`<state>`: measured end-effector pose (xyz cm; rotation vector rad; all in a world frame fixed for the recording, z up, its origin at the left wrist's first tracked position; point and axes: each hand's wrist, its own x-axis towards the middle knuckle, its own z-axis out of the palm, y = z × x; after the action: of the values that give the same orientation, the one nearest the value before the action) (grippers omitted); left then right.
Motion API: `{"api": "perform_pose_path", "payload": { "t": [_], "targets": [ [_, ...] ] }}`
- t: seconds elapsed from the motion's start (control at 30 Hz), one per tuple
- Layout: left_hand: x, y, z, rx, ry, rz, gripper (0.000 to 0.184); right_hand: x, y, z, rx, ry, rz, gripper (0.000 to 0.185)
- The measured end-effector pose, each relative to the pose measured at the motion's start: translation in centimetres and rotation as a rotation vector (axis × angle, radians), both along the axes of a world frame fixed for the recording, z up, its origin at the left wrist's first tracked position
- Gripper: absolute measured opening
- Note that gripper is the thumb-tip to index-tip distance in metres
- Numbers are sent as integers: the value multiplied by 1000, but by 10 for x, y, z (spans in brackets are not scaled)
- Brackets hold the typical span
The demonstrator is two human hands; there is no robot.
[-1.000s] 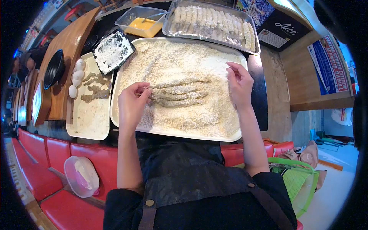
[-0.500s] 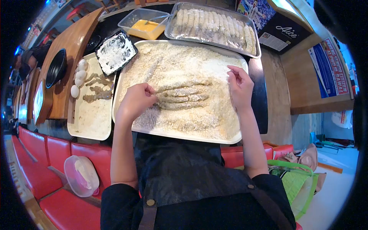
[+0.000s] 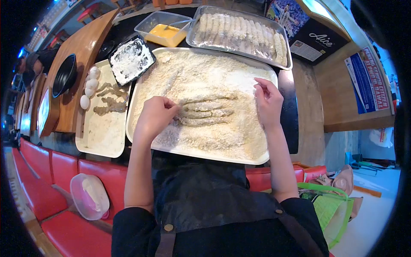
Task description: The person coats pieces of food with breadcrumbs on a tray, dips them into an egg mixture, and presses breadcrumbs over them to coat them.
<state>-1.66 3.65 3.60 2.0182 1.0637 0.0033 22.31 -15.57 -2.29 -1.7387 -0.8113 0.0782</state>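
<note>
- Head view: one person's two bare hands at a large tray of crumbs.
- Strips, coated: a close group, side by side, lying on the crumbs near the middle of the large tray, between the hands.
- Left hand: fingers bent in, tips at the left ends of the strips; whether it grips one cannot be told.
- Right hand: part-open, fingers loosely curled, over the right side of the large tray; nothing seen in its grasp.
- Single strip: set apart on the crumbs, beyond the left hand.
- Black tray: holds white powder; at the far left corner of the large tray.
- Small tray: left of the large tray; holds grey pieces, with eggs along its left side.
- Tub: clear, holds orange liquid and a utensil.
- Metal tray: at the far edge, just beside the tub; holds a row of coated pieces.
- Bowl: black, on a wooden surface, far left.
- Bag: green, lower right, beside the person.
</note>
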Motion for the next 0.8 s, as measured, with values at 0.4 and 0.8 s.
{"api": "perform_pose_path", "payload": {
  "t": [0.4,0.8],
  "targets": [
    [-13,-3,-23,-106,-245,159,19,2,1,-3,22,18,-3,19],
    [-19,-16,-37,-172,-504,376,17,0,0,1,-14,17,-12,18]
  ]
}}
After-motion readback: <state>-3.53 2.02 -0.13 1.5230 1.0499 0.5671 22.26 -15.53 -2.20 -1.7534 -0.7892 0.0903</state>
